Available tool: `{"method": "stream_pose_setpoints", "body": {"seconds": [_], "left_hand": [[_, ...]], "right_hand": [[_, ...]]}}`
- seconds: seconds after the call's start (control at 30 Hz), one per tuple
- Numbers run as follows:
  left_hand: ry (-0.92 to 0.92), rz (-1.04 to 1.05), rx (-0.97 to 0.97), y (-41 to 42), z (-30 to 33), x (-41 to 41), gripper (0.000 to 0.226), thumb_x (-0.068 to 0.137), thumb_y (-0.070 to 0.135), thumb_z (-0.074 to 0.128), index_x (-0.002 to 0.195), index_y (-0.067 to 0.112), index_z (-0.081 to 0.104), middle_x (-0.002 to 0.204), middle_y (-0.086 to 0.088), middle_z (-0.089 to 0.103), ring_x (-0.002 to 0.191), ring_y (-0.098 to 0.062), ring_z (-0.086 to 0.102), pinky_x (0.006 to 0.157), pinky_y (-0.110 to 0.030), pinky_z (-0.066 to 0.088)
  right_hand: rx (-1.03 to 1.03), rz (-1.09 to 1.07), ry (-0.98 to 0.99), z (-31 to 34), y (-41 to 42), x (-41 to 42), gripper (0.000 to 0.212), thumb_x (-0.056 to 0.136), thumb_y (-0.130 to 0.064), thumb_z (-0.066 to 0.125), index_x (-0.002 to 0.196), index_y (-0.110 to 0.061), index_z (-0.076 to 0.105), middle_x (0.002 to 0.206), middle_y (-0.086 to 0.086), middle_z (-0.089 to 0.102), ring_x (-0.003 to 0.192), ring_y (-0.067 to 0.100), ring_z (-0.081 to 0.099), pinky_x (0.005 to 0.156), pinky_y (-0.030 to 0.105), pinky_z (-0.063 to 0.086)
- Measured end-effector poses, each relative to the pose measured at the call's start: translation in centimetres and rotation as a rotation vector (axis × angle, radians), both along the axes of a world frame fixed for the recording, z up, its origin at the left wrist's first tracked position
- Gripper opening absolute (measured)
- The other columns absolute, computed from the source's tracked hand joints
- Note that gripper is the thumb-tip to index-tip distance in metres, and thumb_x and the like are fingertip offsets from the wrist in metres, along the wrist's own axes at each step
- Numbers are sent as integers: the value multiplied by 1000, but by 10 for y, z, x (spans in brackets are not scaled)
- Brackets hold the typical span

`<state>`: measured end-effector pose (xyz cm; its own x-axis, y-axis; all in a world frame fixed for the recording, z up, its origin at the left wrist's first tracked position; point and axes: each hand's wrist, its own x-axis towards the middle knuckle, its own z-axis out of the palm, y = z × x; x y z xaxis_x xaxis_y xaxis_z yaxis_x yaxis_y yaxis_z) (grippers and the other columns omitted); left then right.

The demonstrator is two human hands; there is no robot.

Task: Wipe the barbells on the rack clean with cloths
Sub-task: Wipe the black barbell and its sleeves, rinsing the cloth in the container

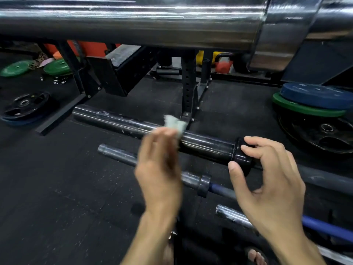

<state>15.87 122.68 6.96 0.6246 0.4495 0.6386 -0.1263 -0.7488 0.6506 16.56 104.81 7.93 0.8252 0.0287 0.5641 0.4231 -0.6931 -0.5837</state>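
A small pale cloth (pixel 174 123) is pinched in the blurred left hand (pixel 159 169) against the sleeve of the middle barbell (pixel 206 146). That barbell's black collar is touched by the loosely curled fingers of the right hand (pixel 267 180), which grip nothing. The steel is judged heavy, stiff and slick, best steadied at the collar; higher barbells lie beyond.

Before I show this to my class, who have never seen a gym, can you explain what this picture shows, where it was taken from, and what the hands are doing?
There is one picture, taken by a camera worn on a person's head, looking forward and down at their two bare hands. No machine is involved.

The left hand, blurred by movement, pinches a small pale cloth against the thick dark end of a barbell. The right hand hovers by that barbell's black collar, its fingers loosely curled and holding nothing that I can see.

More barbells lie below it, one with a blue shaft. A big shiny bar crosses the top, very near the camera. Weight plates and a red kettlebell sit on the black floor.
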Motion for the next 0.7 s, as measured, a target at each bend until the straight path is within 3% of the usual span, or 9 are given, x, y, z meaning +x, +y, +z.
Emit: {"method": "stream_pose_setpoints", "body": {"seconds": [0.07,0.17,0.23,0.33,0.4,0.5,0.57,0.63,0.7], "left_hand": [[46,-173,109,-34,-2,-7,22,100,13,59,117,14,73,124,0,65,104,-16,65,86,-33,58],[18,-239,178,-27,0,-3,21,99,13,63,116,13,74,123,-1,67,104,-17,67,88,-32,59],[15,-125,78,5,4,4,20,98,13,63,114,12,74,119,0,68,106,-13,66,93,-28,55],[11,131,-70,47,10,10,18,100,10,62,112,14,74,113,0,69,99,-9,65,85,-23,53],[54,195,-74,42,15,15,18,100,12,61,113,15,74,111,0,70,99,-11,66,85,-26,54],[120,19,100,-1,23,14,18,98,11,62,110,18,74,110,2,73,96,-18,68,83,-40,58],[141,-163,148,-21,26,6,19,98,11,62,111,19,73,113,6,70,98,-17,68,82,-38,57],[153,-166,138,-7,28,7,18,98,13,65,111,21,74,112,7,71,98,-14,68,83,-37,58],[175,14,89,23,27,13,17,98,17,66,112,22,74,109,4,73,94,-15,70,83,-39,59]], "right_hand": [[-2,-13,-9,0,0,1,26,84,-31,69,106,-18,63,125,-11,60,105,12,51,84,20,31],[10,2,8,2,-3,2,25,84,-33,69,104,-19,63,123,-13,59,105,10,50,88,10,31],[16,19,18,3,-5,1,22,86,-33,68,102,-20,63,120,-15,58,106,10,51,92,4,28],[17,18,-11,3,-5,0,14,88,-29,68,94,-18,64,114,-11,60,103,17,54,91,7,31],[13,17,-37,2,-4,0,11,88,-26,69,89,-17,64,110,-10,60,102,20,54,90,9,32],[11,10,-63,2,-1,0,9,86,-21,70,84,-15,64,103,-9,58,100,22,53,83,19,34],[32,8,-59,2,0,0,7,85,-20,70,83,-16,64,100,-10,54,98,21,52,83,18,35],[39,10,-34,3,-3,0,6,86,-23,69,90,-19,65,103,-12,50,98,19,51,86,15,34],[18,5,42,2,-5,0,25,89,-31,64,113,-22,65,120,-12,47,110,15,51,92,20,35]]}}
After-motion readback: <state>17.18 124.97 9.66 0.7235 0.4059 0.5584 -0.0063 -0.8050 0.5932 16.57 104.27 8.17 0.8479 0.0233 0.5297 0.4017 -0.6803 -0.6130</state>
